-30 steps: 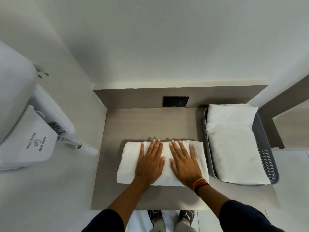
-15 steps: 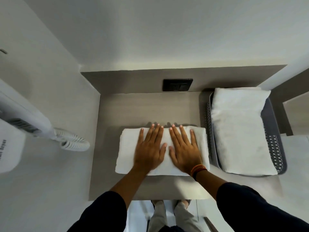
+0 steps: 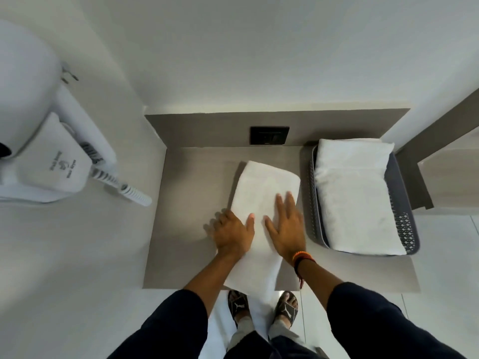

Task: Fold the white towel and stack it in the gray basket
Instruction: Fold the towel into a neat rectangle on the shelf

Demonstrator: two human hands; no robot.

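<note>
The towel (image 3: 261,203) lies folded into a long strip on the counter (image 3: 186,203), right of its middle. Its long axis runs from the front edge toward the back wall, leaning a little right at the far end. The near end overhangs the front edge; the far end stops short of the back edge, near the black socket (image 3: 269,135).

The left hand (image 3: 233,231) rests at the strip's left edge, thumb on top and fingers curled down beside it; whether they grip the cloth cannot be told. The right hand (image 3: 286,226) lies flat and spread on the strip's right side, grasping nothing.

The basket (image 3: 404,211) stands at the right edge of the counter, just beside the strip, its long axis the same way, with a stack (image 3: 355,193) of folded white towels filling it.
</note>
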